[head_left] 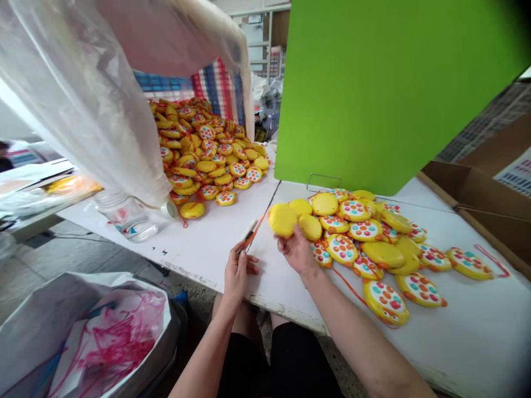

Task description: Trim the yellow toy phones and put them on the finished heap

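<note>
My right hand (pixel 296 250) grips a yellow oval toy (pixel 284 220) by its lower edge, its plain yellow face towards me. An orange cord (pixel 261 219) runs from that toy to my left hand (pixel 237 276). The left fingers are closed around the cord and a slim pen-like tool (pixel 250 229) with a white end and a dark part; its exact kind is unclear. Beside my right hand lies a heap of similar toys (pixel 365 229), some plain side up, others showing white shells with coloured dots.
A clear-lined checked bag (pixel 143 124) spills many toys (pixel 207 149) onto the white table (pixel 215 243). Near it stands a clear jar (pixel 126 218). A green board (pixel 373 94) rises behind the heap, with a cardboard box (pixel 468 215) at right. A sack of pink cords (pixel 120 331) sits lower left.
</note>
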`<action>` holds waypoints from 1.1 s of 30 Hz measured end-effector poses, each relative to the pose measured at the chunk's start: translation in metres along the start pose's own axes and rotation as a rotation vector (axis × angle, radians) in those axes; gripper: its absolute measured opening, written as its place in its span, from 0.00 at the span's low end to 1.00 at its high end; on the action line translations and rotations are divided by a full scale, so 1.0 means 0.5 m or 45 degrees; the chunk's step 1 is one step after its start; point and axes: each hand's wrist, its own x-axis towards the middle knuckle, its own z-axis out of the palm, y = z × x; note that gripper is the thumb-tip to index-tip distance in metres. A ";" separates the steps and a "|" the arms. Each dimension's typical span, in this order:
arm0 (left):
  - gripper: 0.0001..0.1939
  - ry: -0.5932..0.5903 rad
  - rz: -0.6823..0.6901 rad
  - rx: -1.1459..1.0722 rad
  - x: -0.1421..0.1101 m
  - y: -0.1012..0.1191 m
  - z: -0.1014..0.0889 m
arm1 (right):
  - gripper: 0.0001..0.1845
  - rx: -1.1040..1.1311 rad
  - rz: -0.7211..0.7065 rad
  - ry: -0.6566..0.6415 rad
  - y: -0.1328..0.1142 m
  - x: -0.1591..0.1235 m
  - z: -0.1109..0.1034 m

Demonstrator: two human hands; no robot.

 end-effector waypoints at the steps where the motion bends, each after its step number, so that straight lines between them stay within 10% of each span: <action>1: 0.29 -0.003 0.013 0.028 0.000 0.000 0.000 | 0.21 0.127 -0.073 0.046 -0.014 0.004 0.000; 7: 0.27 -0.051 0.023 0.148 0.005 0.000 0.000 | 0.22 -0.161 0.029 -0.054 -0.030 -0.009 0.026; 15: 0.20 0.031 0.162 0.233 0.017 0.015 -0.007 | 0.14 -0.714 0.014 -0.153 0.079 0.023 0.087; 22: 0.20 0.164 0.590 1.270 0.204 0.059 -0.137 | 0.13 -1.111 -0.031 -0.228 0.145 0.012 0.066; 28: 0.28 0.361 0.154 1.839 0.373 0.070 -0.241 | 0.13 -1.120 0.026 -0.284 0.142 0.013 0.063; 33: 0.24 0.432 0.081 1.776 0.399 0.087 -0.268 | 0.12 -1.063 0.029 -0.279 0.153 0.018 0.059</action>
